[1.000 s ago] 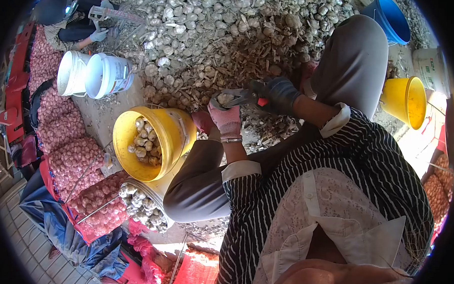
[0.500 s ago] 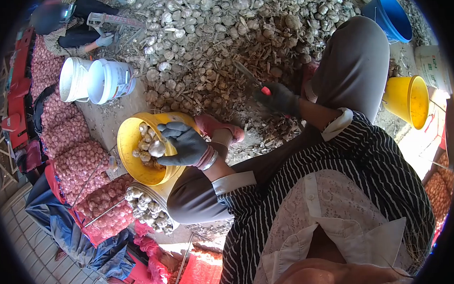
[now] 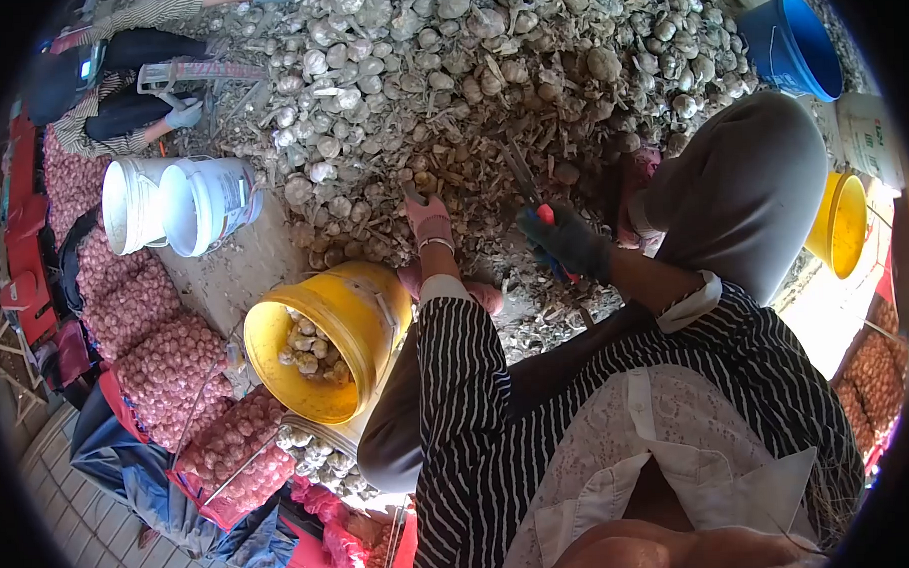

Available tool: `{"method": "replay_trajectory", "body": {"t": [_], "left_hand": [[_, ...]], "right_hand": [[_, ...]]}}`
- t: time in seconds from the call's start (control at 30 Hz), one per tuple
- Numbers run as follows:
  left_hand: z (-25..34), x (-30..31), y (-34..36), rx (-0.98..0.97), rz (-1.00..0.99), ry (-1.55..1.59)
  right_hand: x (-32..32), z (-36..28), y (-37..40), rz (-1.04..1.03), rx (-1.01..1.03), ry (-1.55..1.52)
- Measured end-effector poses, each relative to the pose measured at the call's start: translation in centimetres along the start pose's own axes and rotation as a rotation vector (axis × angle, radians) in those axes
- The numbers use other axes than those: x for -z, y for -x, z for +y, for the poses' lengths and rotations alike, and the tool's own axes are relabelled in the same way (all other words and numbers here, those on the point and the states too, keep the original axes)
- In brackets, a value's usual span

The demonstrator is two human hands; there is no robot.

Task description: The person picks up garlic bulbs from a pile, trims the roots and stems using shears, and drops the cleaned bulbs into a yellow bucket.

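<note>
My left hand (image 3: 428, 221), in a grey glove with a pink back, reaches down to the pile of garlic (image 3: 368, 107). Its fingers are parted close to a garlic bulb (image 3: 424, 181), and I cannot see a closed grip on it. Dark-gloved, my right hand (image 3: 570, 244) is closed around the red-marked handles of a pair of shears (image 3: 522, 173), whose long blades point up over the pile. Cut bulbs (image 3: 314, 351) lie inside the tilted yellow bucket (image 3: 373, 302) beside my left knee.
Two white buckets (image 3: 208, 207) stand at the left, near full mesh sacks of garlic (image 3: 162, 369). A container of bulbs (image 3: 325, 459) sits below the yellow bucket. A blue bucket (image 3: 792, 47) and another yellow bucket (image 3: 838, 226) are at the right. A co-worker (image 3: 117, 90) sits upper left.
My left hand has moved from the yellow bucket to the pile, and the pale bulb it had is no longer in it. My right hand still holds the shears.
</note>
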State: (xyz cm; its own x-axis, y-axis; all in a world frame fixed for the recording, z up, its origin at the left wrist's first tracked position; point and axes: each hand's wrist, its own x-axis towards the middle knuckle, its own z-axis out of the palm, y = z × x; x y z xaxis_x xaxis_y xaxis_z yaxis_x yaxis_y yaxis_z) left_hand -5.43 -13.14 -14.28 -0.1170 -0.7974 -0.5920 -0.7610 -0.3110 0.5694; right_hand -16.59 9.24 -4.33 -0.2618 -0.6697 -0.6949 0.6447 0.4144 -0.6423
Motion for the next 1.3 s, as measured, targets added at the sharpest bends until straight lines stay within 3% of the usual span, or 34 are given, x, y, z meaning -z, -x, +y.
{"method": "replay_trajectory", "body": {"t": [0.07,0.1,0.2,0.33,0.47,0.57,0.63,0.67,0.73,0.77,0.8,0.9,1.03,1.13,1.17,1.3], "left_hand": [[0.5,-2.0,-1.1,0.027,0.070,-0.456],[0.7,-2.7,-1.7,0.128,0.016,-0.593],[3.9,-2.2,-0.3,0.290,-0.001,-0.531],[2.1,-2.8,-1.7,0.267,0.004,-0.535],[-0.4,-2.7,-1.4,0.232,-0.030,-0.576],[-4.0,-2.8,-0.9,0.147,0.106,-0.546],[-4.7,-0.6,1.2,0.129,-0.166,0.228],[-6.5,-0.1,0.8,0.119,-0.154,0.226],[-14.0,-1.0,-2.7,-0.295,-0.280,0.347],[-13.9,-1.6,-1.4,-0.343,-0.607,1.098],[-13.7,-1.4,-0.7,-0.310,-0.599,1.198],[-3.4,1.6,9.8,-0.262,-0.570,1.525],[-1.6,2.0,12.3,-0.519,-0.692,1.443],[-0.3,2.6,15.4,-0.586,-0.471,1.111],[-1.4,2.4,14.2,-0.808,-0.317,0.729],[1.6,3.6,21.0,-0.718,-0.336,0.957]], "right_hand": [[0.2,-0.5,0.2,0.008,0.007,0.044],[0.2,-0.7,0.2,0.010,0.018,0.090],[0.3,-0.6,0.2,0.036,-0.029,0.068],[0.5,-0.2,0.1,0.057,-0.043,0.226],[0.2,-0.2,0.4,0.057,0.104,0.373],[0.9,-0.1,0.7,0.078,0.178,0.557],[1.1,0.5,0.3,0.089,0.226,0.665],[1.2,1.3,0.0,0.068,0.209,0.618],[1.4,1.5,0.0,0.042,0.208,0.571],[1.5,1.4,0.2,0.042,0.249,0.650],[1.6,1.2,0.3,0.044,0.291,0.731],[1.8,0.1,1.7,0.055,0.402,0.855],[0.9,-4.8,5.8,0.071,0.488,1.017],[1.0,-6.4,7.9,0.038,0.623,1.176],[0.9,-6.6,8.5,0.065,0.671,1.266],[1.0,-6.2,9.7,0.079,0.756,1.456]]}}
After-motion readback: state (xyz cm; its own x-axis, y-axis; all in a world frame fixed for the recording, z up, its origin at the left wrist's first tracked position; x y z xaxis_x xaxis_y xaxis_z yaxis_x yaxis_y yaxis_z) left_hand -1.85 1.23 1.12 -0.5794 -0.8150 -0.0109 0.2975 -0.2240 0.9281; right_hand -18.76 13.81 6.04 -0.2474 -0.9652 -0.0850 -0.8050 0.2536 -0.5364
